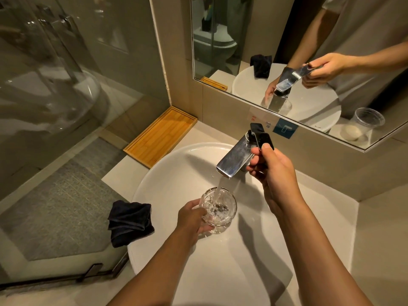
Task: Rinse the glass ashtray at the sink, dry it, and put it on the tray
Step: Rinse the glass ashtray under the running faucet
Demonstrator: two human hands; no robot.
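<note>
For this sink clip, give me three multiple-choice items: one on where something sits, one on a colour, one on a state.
1. Where is the wooden tray?
A. in the basin
B. on the counter in the corner, left of the sink
C. on the floor mat

2. What colour is the folded cloth on the sink's left rim?
A. white
B. yellow
C. dark, near black

3. What is the state of the faucet?
A. running, water falling into the glass ashtray
B. off and dry
C. dripping beside the ashtray

Answers:
1 B: the tray lies by the wall corner, apart from the basin.
2 C: the cloth reads very dark against the white rim.
3 A: a stream pours from the spout into the ashtray held by the left hand, while the right hand has its grip on the lever.
</note>
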